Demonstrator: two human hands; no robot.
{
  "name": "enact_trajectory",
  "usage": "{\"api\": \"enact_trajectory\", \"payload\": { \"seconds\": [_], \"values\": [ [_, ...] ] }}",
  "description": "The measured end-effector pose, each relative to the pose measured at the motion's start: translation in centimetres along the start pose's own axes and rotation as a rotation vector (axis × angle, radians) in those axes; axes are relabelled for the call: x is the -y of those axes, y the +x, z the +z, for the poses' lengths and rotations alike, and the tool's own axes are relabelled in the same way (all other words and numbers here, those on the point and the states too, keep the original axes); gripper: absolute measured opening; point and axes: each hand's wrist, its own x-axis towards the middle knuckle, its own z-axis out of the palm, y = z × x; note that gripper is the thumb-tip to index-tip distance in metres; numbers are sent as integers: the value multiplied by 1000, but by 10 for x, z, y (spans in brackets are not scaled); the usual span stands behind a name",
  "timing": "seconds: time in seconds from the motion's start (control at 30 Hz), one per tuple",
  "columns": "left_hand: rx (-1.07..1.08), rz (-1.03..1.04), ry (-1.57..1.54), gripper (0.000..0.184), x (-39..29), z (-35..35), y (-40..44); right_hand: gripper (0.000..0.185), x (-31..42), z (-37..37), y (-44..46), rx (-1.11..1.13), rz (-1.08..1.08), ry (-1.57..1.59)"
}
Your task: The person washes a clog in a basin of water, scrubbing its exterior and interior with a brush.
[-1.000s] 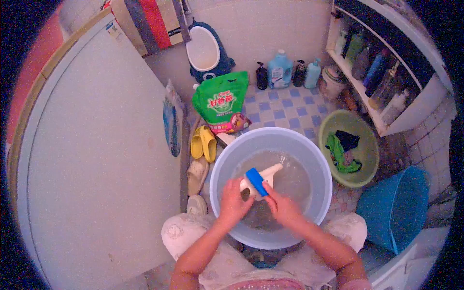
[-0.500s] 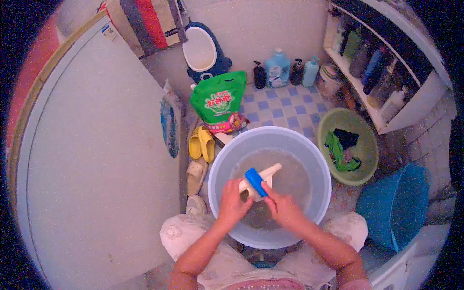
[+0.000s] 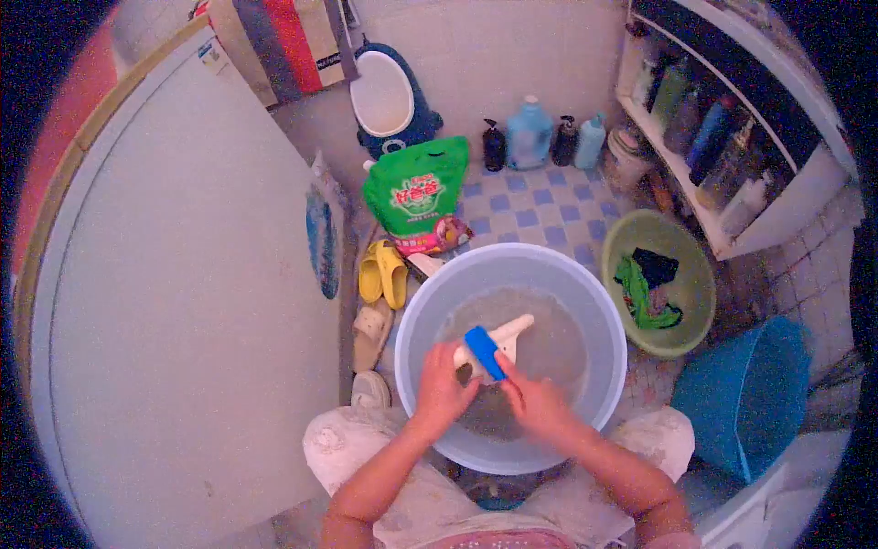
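Blue oblong block (image 3: 483, 351), pinched by the right hand (image 3: 541, 404), should be kept flat against the cream elongated piece (image 3: 518, 328) — left hand (image 3: 443, 384) curled around its end

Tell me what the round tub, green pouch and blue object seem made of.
Round tub: probably smooth plastic, given its moulded rim. Green pouch: likely smooth printed plastic film, given its thin top edge. Blue object: perhaps plastic, being uniformly coloured; finish unclear.
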Motion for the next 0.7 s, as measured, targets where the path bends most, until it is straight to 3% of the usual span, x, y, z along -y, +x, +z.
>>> {"api": "enact_trajectory", "payload": {
  "seconds": [0.17,0.27,0.33,0.43,0.57,0.63,0.7],
  "values": [
    [-5,1,22,59,1,-3,1,50,-59,13,26,-126,130,-84],
    [-4,4,21,58,3,-2,1,49,-49,9,17,-169,40,-123],
    [-7,-6,22,59,5,-2,-1,48,-22,15,5,-61,-4,-22],
    [2,-20,23,58,0,-1,1,46,11,-5,-7,-13,56,-12],
    [-25,-36,32,59,-2,0,3,45,-46,8,13,-157,40,53],
    [-28,-36,30,59,1,-3,3,43,-47,-3,20,-108,214,-42],
    [-10,-25,10,60,3,-3,3,43,-44,10,10,-154,114,-83]
  ]
}}
